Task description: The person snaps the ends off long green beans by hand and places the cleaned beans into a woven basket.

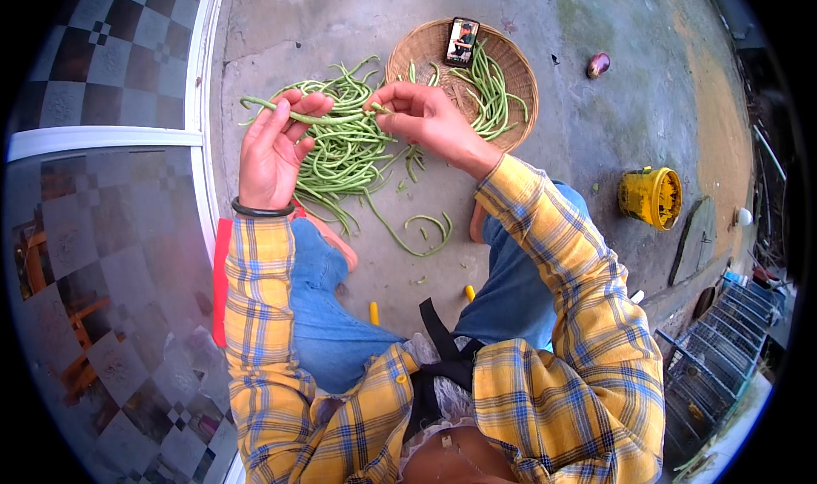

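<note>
Between the thumb and fingers of my left hand [271, 155] lies a long green bean [309, 119], its curled end sticking out past the wrist side. My right hand [424, 120] pinches a short bean piece [380, 108] at the other end of that bean; whether the two are still joined I cannot tell. Below both hands a large tangled heap of long beans [348, 161] covers the concrete floor. Just beyond my right hand stands a round wicker basket [399, 53], with a bundle of long beans [491, 94] along its right side.
A lit phone [461, 41] leans at the basket's far rim. One loose long bean [408, 246] and small scraps lie between my feet. To the right are an eggplant [598, 66], a yellow bucket [650, 198] and a wire cage [715, 356]. A white door frame [199, 101] borders the left.
</note>
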`<state>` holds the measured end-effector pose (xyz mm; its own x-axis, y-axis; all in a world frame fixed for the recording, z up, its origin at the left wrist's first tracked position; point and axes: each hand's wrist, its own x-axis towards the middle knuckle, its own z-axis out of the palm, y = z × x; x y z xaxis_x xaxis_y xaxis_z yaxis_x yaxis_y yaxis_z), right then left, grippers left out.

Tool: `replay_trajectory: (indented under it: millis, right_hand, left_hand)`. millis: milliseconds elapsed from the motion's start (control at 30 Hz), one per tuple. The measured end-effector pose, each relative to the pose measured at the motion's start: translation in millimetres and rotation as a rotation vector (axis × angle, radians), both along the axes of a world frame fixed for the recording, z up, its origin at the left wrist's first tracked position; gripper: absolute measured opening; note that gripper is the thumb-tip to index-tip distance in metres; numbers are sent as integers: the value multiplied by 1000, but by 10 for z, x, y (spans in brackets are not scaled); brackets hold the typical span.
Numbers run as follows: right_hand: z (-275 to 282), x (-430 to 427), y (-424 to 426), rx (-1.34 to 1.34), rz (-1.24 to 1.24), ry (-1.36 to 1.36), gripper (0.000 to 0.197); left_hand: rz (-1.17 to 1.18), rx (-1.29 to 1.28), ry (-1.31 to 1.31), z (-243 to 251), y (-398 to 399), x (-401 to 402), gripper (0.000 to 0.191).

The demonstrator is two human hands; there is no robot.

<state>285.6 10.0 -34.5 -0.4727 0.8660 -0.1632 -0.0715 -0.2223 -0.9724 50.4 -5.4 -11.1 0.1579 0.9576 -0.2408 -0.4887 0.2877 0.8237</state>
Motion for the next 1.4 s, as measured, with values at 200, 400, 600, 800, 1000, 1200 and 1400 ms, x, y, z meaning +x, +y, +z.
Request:
replay_trajectory:
  millis: [200, 400, 600, 800, 1000, 1200, 1400]
  right_hand:
    - [-45, -15, -11, 39, 52, -21, 27]
    - [-98, -32, -24, 174, -25, -66, 23]
    - [-15, 10, 16, -16, -225, -7, 26]
    - [-6, 101, 107, -409, -108, 493, 30]
    - [84, 65, 77, -455, -149, 689, 32]
    - [55, 210, 118, -452, -88, 817, 35]
    - [104, 242, 149, -397, -85, 817, 37]
  left_hand:
    - [-21, 11, -16, 8, -1, 21, 24]
    - [-73, 53, 49, 35, -13, 54, 24]
    - [-104, 96, 231, 75, -18, 36, 22]
    - [-287, 67, 705, -19, -52, 179, 22]
    - [-659, 3, 678, -69, -118, 298, 28]
    - [-645, 13, 683, -38, -90, 320, 29]
    - [-717, 20, 610, -19, -75, 373, 26]
